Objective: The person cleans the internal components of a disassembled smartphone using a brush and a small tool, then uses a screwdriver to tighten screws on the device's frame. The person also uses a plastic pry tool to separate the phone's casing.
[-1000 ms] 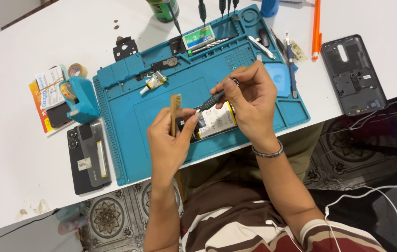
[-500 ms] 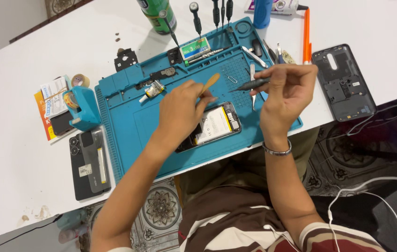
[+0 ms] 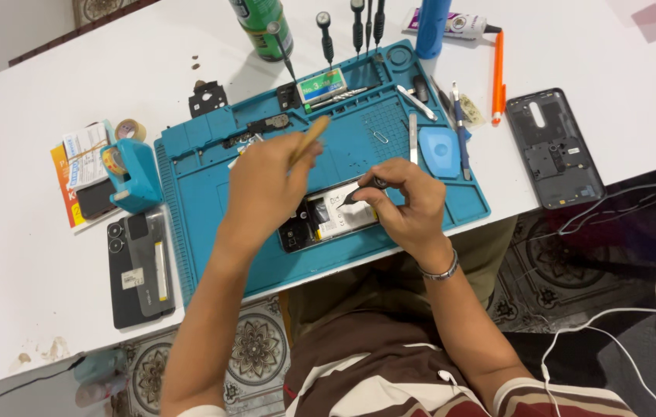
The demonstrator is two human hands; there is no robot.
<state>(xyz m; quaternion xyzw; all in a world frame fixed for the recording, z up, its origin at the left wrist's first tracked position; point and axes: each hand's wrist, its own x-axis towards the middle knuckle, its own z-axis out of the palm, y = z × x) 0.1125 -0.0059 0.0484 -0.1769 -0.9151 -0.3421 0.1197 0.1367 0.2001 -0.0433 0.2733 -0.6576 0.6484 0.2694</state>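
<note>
Overhead, left hand [image 3: 266, 185] clamps wooden stick [image 3: 310, 138]; right hand [image 3: 409, 202] pinches black tool [image 3: 359, 191] over teal mat [image 3: 204, 232].

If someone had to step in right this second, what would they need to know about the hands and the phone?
Left hand: holds a tan stick tool above the blue mat.
Right hand: pinches a dark tool, tip on the opened phone.
The phone lies face down at the mat's near edge, back off, white battery exposed. A separate back cover lies to the right on the white table.
Done: phone opened. Left: work inside it is unfinished.
</note>
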